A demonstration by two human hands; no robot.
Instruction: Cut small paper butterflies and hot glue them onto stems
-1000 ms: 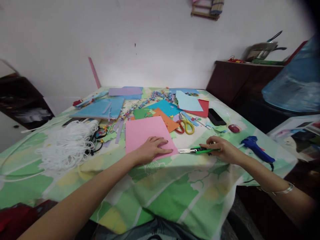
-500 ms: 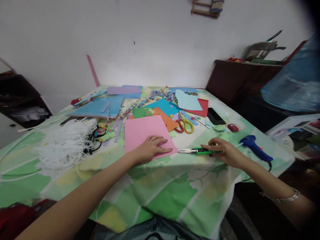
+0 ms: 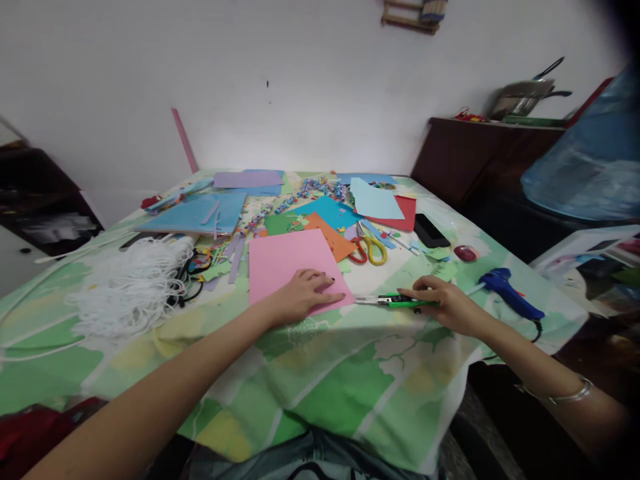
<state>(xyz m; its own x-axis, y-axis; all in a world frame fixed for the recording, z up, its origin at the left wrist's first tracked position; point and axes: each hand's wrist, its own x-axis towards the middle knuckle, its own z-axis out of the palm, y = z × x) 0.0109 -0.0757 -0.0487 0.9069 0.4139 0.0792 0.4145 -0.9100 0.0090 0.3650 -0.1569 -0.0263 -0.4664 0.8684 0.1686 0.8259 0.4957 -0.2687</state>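
A pink sheet of paper (image 3: 287, 263) lies near the front edge of the table. My left hand (image 3: 307, 293) rests flat on its lower right part, fingers stretched out and apart. In my right hand (image 3: 440, 303) is a green box cutter (image 3: 390, 300), held nearly level with its blade out to the left. The blade tip is at the lower right corner of the pink paper; whether it touches I cannot tell. Beyond the sheet lie an orange sheet (image 3: 337, 240) and scissors (image 3: 373, 247) with one red and one yellow handle.
A blue glue gun (image 3: 513, 293) lies right of my right hand, near a black phone (image 3: 431, 231) and a red mouse-like object (image 3: 465, 253). White cord (image 3: 135, 287) is heaped at left. Blue sheets (image 3: 200, 212), red paper (image 3: 406, 215) and paper scraps spread farther back.
My right hand has shifted very slightly left, and the box cutter has turned a little in it. My left hand and the pink paper stay in place.
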